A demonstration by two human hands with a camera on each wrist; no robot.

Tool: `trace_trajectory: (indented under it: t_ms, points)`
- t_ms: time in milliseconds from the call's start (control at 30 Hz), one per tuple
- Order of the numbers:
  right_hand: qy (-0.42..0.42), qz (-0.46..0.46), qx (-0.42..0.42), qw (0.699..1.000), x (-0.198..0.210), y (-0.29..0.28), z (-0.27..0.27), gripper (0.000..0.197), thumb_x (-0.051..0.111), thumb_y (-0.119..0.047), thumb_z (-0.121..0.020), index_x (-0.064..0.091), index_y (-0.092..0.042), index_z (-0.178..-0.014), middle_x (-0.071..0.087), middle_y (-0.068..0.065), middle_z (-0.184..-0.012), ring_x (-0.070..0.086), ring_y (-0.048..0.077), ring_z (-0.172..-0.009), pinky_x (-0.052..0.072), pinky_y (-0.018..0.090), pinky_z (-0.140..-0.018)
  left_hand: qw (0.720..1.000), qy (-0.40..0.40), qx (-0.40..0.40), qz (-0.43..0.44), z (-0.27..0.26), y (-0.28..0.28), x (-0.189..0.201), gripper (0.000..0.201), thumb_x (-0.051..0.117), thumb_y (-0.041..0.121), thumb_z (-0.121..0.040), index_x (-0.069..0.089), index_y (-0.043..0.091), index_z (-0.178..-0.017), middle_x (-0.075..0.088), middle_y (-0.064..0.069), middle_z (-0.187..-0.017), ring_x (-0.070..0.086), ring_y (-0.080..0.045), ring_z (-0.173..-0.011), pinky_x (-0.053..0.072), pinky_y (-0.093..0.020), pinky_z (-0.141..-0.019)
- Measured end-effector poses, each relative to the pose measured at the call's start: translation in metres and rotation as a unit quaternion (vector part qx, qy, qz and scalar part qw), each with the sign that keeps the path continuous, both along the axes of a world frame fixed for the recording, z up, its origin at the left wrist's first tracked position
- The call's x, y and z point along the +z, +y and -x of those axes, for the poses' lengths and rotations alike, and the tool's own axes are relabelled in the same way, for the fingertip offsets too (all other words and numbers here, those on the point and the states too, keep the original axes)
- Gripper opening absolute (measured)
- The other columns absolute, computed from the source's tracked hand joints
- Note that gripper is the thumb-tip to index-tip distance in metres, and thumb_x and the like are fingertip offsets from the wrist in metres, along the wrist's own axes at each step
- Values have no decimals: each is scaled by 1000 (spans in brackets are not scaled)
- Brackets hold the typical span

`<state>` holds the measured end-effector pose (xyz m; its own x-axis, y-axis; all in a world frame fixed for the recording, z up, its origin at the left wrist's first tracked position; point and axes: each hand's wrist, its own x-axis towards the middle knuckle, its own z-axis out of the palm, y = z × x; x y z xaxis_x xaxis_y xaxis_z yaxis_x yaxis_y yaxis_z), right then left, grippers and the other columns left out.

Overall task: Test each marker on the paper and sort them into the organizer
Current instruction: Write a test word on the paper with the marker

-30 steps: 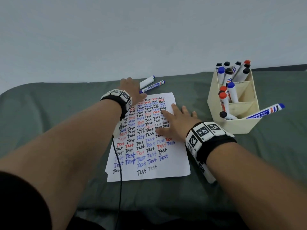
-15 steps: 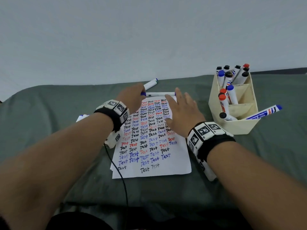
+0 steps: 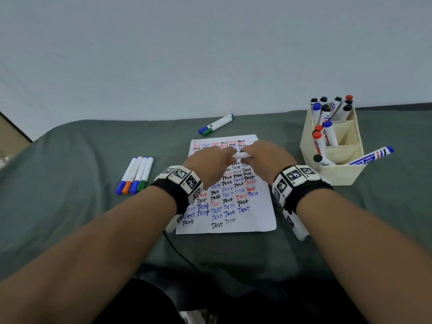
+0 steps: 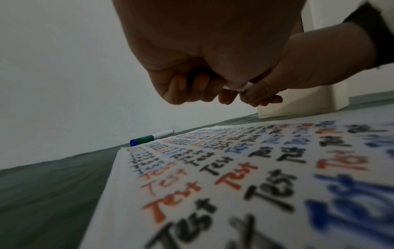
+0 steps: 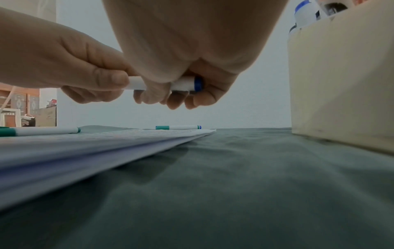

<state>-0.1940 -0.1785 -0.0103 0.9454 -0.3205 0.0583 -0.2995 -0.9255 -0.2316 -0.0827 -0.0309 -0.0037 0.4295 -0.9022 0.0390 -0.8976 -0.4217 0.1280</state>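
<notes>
1. Both hands meet above the upper half of the paper (image 3: 233, 206), and between them sits one white marker (image 3: 242, 155), held level and clear of the sheet
2. The left hand (image 3: 210, 163) has its fingers curled round the marker's left end; the wrist view shows those fingers (image 4: 181, 87) folded tight over a dark piece
3. The right hand (image 3: 266, 157) wraps the other end, and from its wrist camera a blue band (image 5: 198, 84) shows at the marker's tip, just inside the curled fingers (image 5: 177, 99)
4. The paper lies flat on the green tabletop (image 3: 70, 218), covered in rows of "Test" in black, red and blue
5. The cream organizer (image 3: 339, 176) stands to the right of the sheet, markers upright in its rear compartments, one blue-capped marker (image 3: 371, 156) leaning out over its right wall
6. Two markers (image 3: 216, 125) lie side by side beyond the paper's top edge
7. Four more markers (image 3: 136, 175) lie in a row on the left, caps blue, orange, blue, green
</notes>
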Motion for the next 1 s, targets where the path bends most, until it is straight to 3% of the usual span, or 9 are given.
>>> trace_trajectory:
  t_ms: [167,267,333,400,433,500,533,733,1000]
  points:
    - [14,3,19,1000,0,0,-1,20,51,-34,-104,63,-19,-99,58,2,-88,59,23,-81,51,39,-73,997,26,58,-43,-20,9,-3,45,37,65,-99,50,34,-129,63,6,-83,59,-12,-72,38,-29,-56]
    - [5,14,9,1000,-3,-2,-3,18,52,-34,-104,57,-23,-90,56,-1,-83,57,22,-77,44,33,-65,991,69,114,9,-33,26,-7,94,33,95,-72,21,38,-146,57,13,-82,59,-6,-68,38,-27,-53]
    - [1,1,-3,1000,-3,-4,-4,20,52,-33,-103,55,-24,-86,59,0,-82,58,22,-75,44,32,-65,982,87,165,39,-45,40,-11,106,31,103,-60,15,41,-144,53,12,-82,57,-6,-69,41,-27,-56]
    - [-9,-8,-8,1000,-4,-4,-4,19,52,-34,-104,54,-24,-88,58,-1,-82,57,22,-75,46,33,-67,971,124,200,37,-59,51,-14,84,44,86,-79,17,38,-143,57,6,-89,60,-14,-77,49,-36,-70]
    - [-15,-13,-10,1000,-4,-3,-4,18,52,-34,-104,54,-23,-89,57,-1,-83,57,22,-75,46,34,-68,968,130,210,38,-66,56,-16,68,51,62,-92,19,32,-145,60,-1,-93,61,-19,-80,51,-40,-77]
    - [-25,-25,-14,999,-4,-3,-3,16,52,-35,-104,59,-22,-99,60,0,-89,58,23,-79,49,37,-72,969,101,219,46,-79,64,-18,52,49,21,-98,26,20,-145,63,-10,-93,62,-26,-79,52,-43,-77]
    - [-28,-29,-16,999,-5,-2,-2,17,52,-36,-104,61,-22,-105,60,0,-92,58,22,-81,50,38,-75,970,81,223,48,-85,67,-19,50,50,13,-98,30,16,-143,64,-10,-92,61,-27,-79,51,-42,-76]
    - [-36,-43,-22,998,-6,-4,-3,28,51,-39,-105,61,-21,-124,57,-1,-97,56,20,-84,46,34,-76,981,-16,189,-34,-113,72,-3,13,71,14,-90,72,14,-103,71,-7,-108,63,-25,-99,39,-26,-77]
    - [-49,-49,-30,997,-7,-4,-3,29,51,-39,-104,62,-22,-125,62,0,-100,59,20,-86,51,36,-78,981,30,188,-35,-104,56,-5,33,66,5,-91,65,11,-124,71,-6,-109,63,-22,-102,47,-29,-87]
